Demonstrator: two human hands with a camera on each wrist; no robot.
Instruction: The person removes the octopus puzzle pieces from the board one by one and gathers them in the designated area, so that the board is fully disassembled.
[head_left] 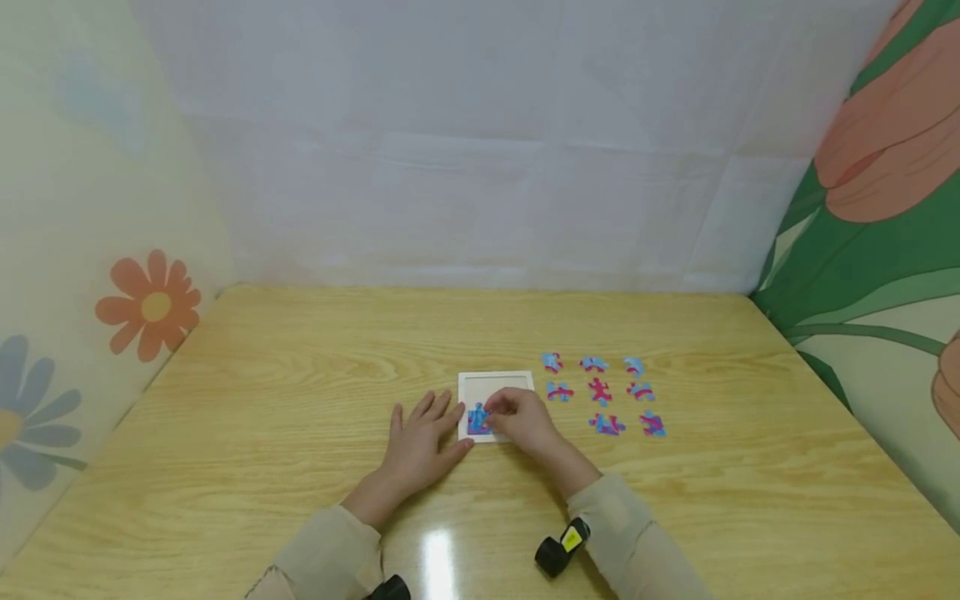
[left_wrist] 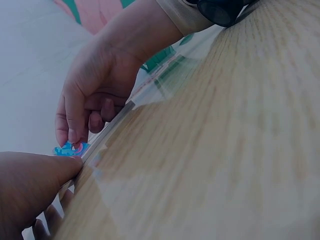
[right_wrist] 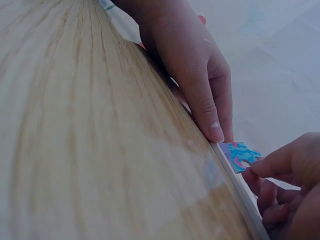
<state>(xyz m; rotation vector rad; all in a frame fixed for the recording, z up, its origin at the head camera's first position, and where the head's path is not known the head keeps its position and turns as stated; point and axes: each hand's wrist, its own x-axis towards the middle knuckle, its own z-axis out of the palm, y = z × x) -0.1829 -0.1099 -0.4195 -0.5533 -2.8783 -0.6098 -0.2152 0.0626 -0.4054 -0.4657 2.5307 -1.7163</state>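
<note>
A jigsaw puzzle piece (head_left: 477,421) in blue, purple and pink is at the lower left corner of a white square puzzle frame (head_left: 495,375). My right hand (head_left: 525,423) pinches its right side between thumb and finger, as the right wrist view shows on the piece (right_wrist: 239,156). Whether the piece lies fully flat in the frame I cannot tell. My left hand (head_left: 418,442) rests on the table with fingers spread, its thumb and index fingertip at the frame's left and lower edges. The upper part of the frame shows its bare light base.
Several loose puzzle pieces (head_left: 600,390) lie spread in rows on the wooden table (head_left: 300,358), right of the frame. A white cloth wall (head_left: 480,167) stands behind the table, with flower-patterned walls on both sides.
</note>
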